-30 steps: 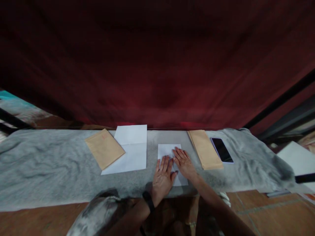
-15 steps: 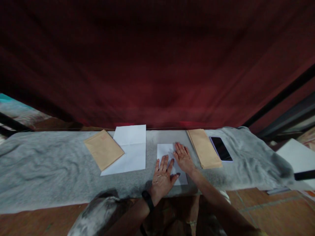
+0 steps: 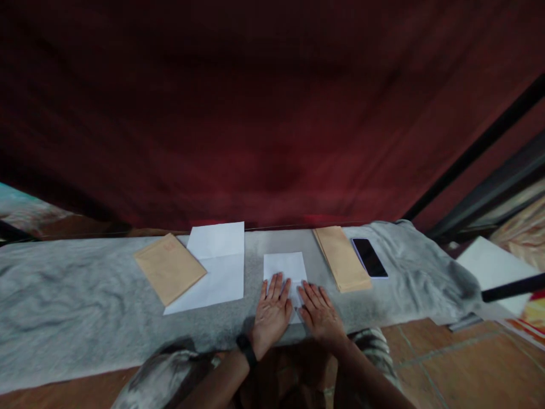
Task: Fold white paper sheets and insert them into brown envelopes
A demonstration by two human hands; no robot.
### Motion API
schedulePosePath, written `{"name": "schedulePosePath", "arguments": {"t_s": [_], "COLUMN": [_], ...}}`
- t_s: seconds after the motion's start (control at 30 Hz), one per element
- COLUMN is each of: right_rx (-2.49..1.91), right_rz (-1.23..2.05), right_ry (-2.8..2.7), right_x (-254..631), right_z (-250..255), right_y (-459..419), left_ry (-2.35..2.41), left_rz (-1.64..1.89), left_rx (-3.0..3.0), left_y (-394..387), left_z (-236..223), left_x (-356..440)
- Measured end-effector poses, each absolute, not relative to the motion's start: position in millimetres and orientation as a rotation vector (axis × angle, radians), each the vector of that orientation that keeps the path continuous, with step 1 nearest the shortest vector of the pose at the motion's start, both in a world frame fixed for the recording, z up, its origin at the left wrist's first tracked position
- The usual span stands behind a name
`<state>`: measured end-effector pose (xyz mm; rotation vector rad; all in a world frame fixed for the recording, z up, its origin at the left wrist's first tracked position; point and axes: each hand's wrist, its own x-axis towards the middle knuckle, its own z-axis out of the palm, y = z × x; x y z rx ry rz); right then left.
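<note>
A small white sheet of paper (image 3: 284,263) lies flat in front of me on the grey cloth, its lower part mostly covered by my hands. My left hand (image 3: 272,314) rests palm down on the left side of the sheet, fingers stretched out, a dark band on its wrist. Flat on the lower right edge of the same sheet is my right hand (image 3: 321,315), fingers also straight. To the right lies a stack of brown envelopes (image 3: 344,260). On the left, another brown envelope (image 3: 170,268) overlaps a larger creased white sheet (image 3: 223,267).
A phone (image 3: 370,258) with a dark screen lies right of the envelope stack. Wrinkled grey cloth (image 3: 76,301) covers the long narrow surface. Behind it hangs a dark red curtain (image 3: 272,142). A black bar (image 3: 513,288) and a white board (image 3: 489,267) are at far right.
My right hand has slid down and toward me, from the sheet's upper right to its lower right edge. My left hand stays on the paper. The view has shifted slightly.
</note>
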<state>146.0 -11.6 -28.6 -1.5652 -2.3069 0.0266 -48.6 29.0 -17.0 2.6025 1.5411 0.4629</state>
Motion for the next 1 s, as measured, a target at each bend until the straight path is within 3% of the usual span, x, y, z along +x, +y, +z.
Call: {"name": "schedulePosePath", "arguments": {"t_s": [0.27, 0.6, 0.8, 1.0], "right_rx": [-1.588, -1.653, -1.615, -1.59], "right_rz": [0.026, 0.057, 0.018, -0.017], "right_ry": [-2.256, -2.178, -2.127, -2.086], "right_x": [140.0, 135.8, 135.6, 134.0], "right_z": [-29.5, -25.5, -30.8, -31.4], "right_y": [-9.3, -10.5, -11.2, -13.4], "left_ry": [1.287, 1.577, 1.685, 1.399], "left_rz": [0.389, 0.483, 0.415, 0.218], "left_rx": [2.656, 2.575, 2.606, 2.724], "left_y": [69.8, 111.7, 75.3, 6.7], "left_z": [-12.7, -20.2, -22.7, -16.1], "left_x": [-13.5, -17.6, -65.2, -101.8]}}
